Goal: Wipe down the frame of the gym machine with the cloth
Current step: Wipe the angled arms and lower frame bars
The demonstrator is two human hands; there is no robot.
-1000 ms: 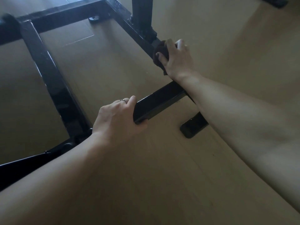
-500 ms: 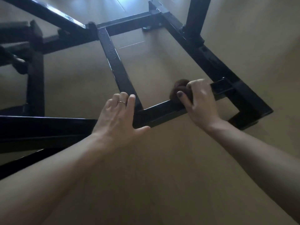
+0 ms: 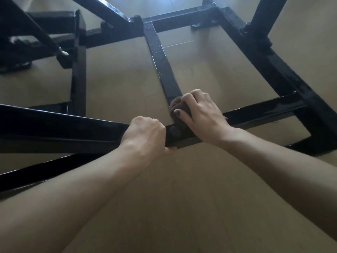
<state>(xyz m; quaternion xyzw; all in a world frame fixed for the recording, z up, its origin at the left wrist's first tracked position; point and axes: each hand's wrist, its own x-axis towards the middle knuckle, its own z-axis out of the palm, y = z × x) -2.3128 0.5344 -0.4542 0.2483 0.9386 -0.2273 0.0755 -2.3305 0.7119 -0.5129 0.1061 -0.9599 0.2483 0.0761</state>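
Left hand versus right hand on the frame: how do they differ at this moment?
The left hand grips the near crossbar bare, fingers curled over its top; the right hand holds a dark cloth bunched under its fingers. The left hand sits left of the junction with the centre bar; the right hand sits right at that junction. Both rest on the same black frame, knuckles up.
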